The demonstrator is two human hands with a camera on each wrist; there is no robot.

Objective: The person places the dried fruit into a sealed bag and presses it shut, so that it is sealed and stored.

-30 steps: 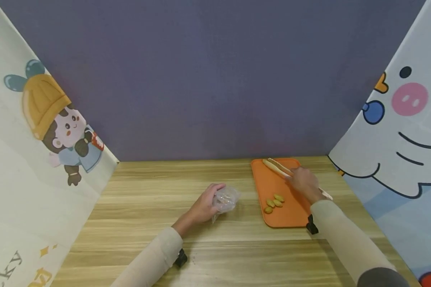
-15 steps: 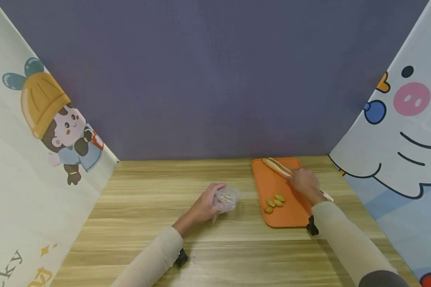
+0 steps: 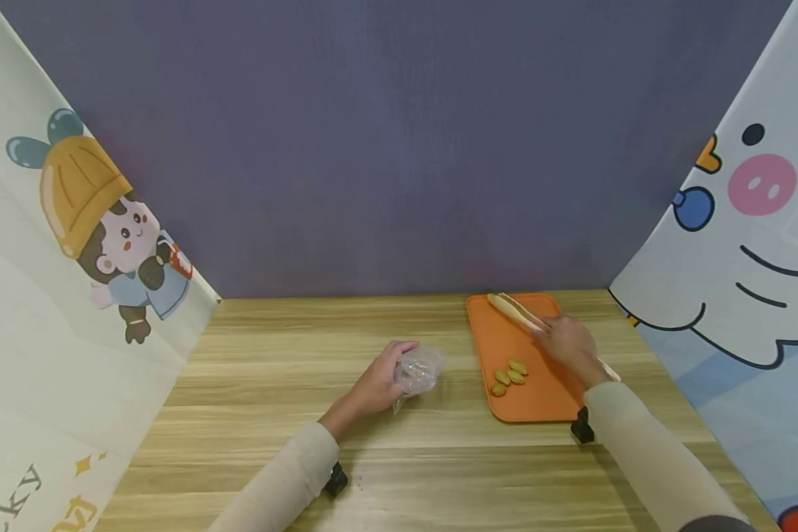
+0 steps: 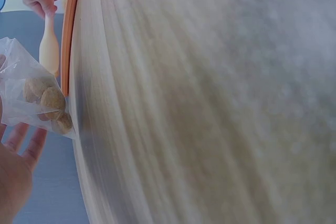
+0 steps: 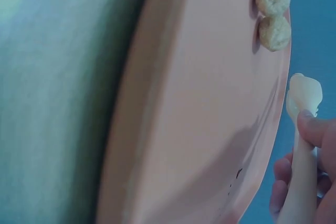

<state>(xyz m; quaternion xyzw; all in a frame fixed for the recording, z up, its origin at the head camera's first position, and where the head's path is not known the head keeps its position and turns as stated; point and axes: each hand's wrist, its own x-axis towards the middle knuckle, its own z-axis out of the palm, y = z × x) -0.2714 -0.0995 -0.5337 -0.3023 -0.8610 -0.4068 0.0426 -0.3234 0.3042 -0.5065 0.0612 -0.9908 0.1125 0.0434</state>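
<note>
Head view: gripping pale tongs point(image 3: 509, 310) in the right hand point(image 3: 567, 343), slanting them from the far left corner of the orange tray point(image 3: 539, 391) out past its right edge. Drawing their handle end slightly toward the near edge of the tabletop point(image 3: 406, 473) compared with a second ago, while keeping the tips by the same corner. Grasping a clear bag point(image 3: 417, 369) in the left hand point(image 3: 377, 379), holding it mid-tabletop, left of the tray's left edge, exactly as before. Leaving small brown pieces point(image 3: 516, 377) lying unchanged along the tray's left edge, toward its near left corner.

Left wrist view: holding the bag with fingers reaching along it, showing rounded brown lumps point(image 4: 52, 100) through the film; pointing the tongs toward the tray, seen edge-on.

Right wrist view: pinching the tongs between thumb and curled fingers, beyond the tray's edge, well apart from the pieces.
</note>
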